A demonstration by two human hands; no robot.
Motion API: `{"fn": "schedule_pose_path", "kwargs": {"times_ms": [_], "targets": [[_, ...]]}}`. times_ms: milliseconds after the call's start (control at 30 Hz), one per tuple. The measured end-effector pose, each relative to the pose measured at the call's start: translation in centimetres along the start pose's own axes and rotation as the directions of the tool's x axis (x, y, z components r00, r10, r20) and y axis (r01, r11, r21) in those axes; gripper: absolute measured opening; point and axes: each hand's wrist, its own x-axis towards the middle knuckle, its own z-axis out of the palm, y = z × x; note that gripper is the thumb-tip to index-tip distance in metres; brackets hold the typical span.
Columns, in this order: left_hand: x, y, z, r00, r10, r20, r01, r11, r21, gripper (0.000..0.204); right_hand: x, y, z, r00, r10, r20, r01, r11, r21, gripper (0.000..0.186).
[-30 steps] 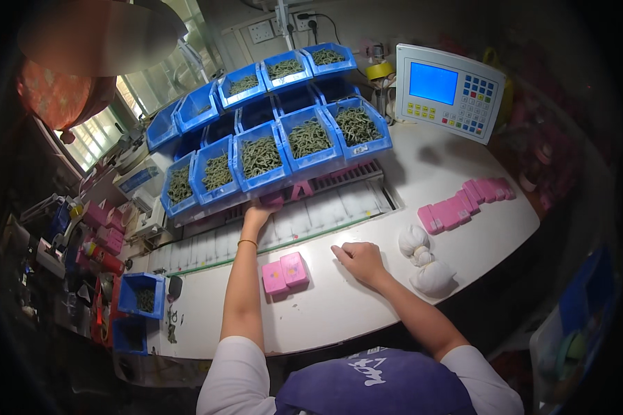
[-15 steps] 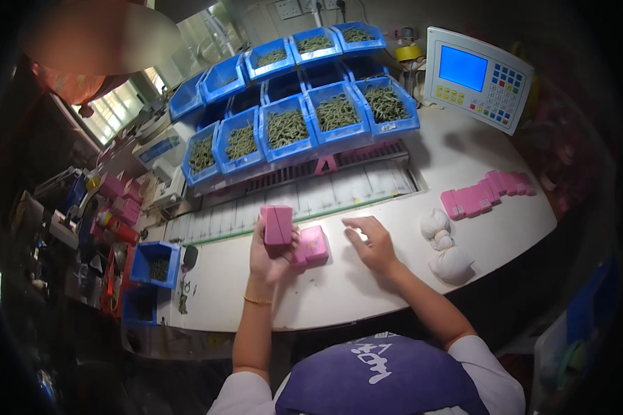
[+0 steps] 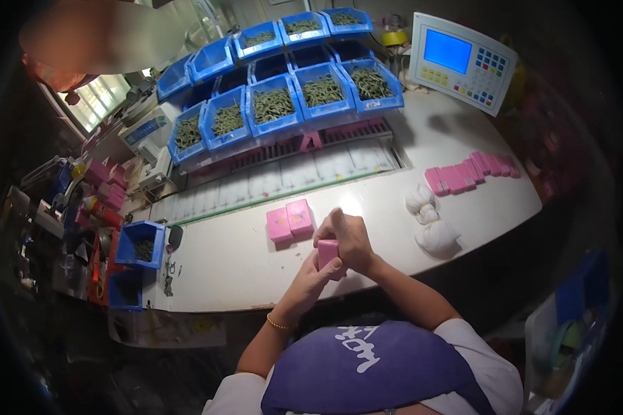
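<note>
A small pink box is in my left hand, its fingers and thumb closed round the sides. My right hand meets it from the right, fingers curled against the box and partly hidden behind it. Both hands are just above the front part of the white worktop. To their left and a little farther away, two pink boxes lie side by side, the left box touching the right box. Small coloured marks show on their tops.
Blue bins of dried green plant pieces stand in tiers at the back. Right of my hands are a white cloth bundle and a row of pink boxes. A control panel stands behind them. Another blue bin is at the left.
The box in my left hand has come nearer and to the right, away from the two boxes, and turned. My right hand has moved from open and apart to the box.
</note>
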Motion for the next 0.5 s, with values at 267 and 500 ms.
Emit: {"fn": "schedule_pose_path", "kwargs": {"times_ms": [267, 500], "targets": [[-0.5, 2.0, 1.8, 0.961, 0.271, -0.047, -0.265, 0.958, 0.114, 0.074, -1.8, 1.1, -2.4, 0.984, 0.103, -0.147, -0.067, 0.97, 0.232, 0.068], [-1.6, 1.3, -0.1, 0.902, 0.406, -0.146, -0.349, 0.886, 0.306, 0.075, -3.4, 5.4, -4.2, 0.901, 0.423, -0.097, -0.404, 0.899, 0.169, 0.053]]}}
